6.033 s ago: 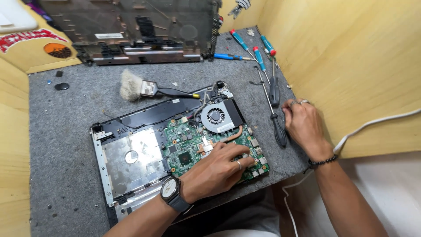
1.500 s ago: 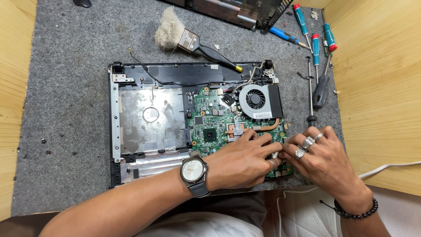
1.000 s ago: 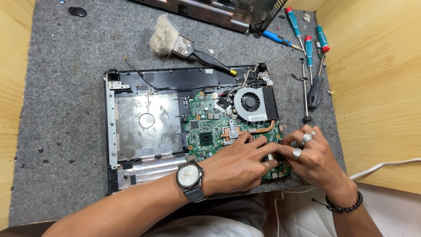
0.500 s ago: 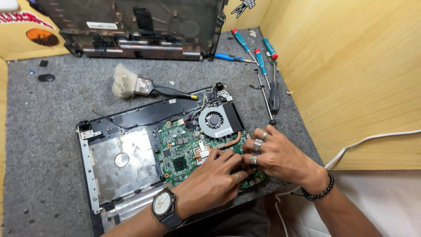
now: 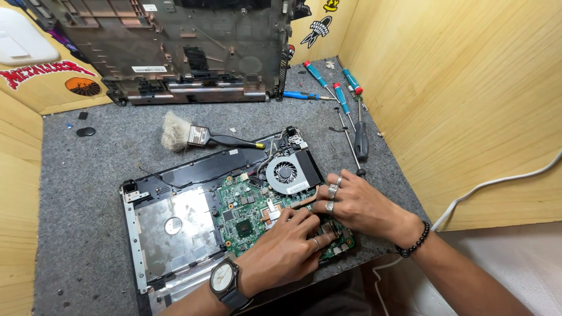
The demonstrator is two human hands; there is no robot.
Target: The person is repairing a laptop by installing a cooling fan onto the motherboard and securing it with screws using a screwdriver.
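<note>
green printed circuit board (image 5: 252,210) with copper-coloured heat pipe | black round cooling fan (image 5: 285,172) in silver housing | speckled grey felt mat (image 5: 88,169) | teal-handled, red-capped screwdrivers (image 5: 328,88) | white-bristled, black-handled brush (image 5: 193,136) | pale yellow wooden walls (image 5: 456,88)

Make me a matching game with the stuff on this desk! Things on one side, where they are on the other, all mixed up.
Things:
1. brush
2. fan
3. watch
4. screwdrivers

Places:
A. on the left wrist
B. on the grey mat, beside the right wooden wall
C. on the mat between the open laptop and the dark case leaning at the back
D. inside the open laptop, next to the green board

Pairs: 1-C, 2-D, 3-A, 4-B
</note>
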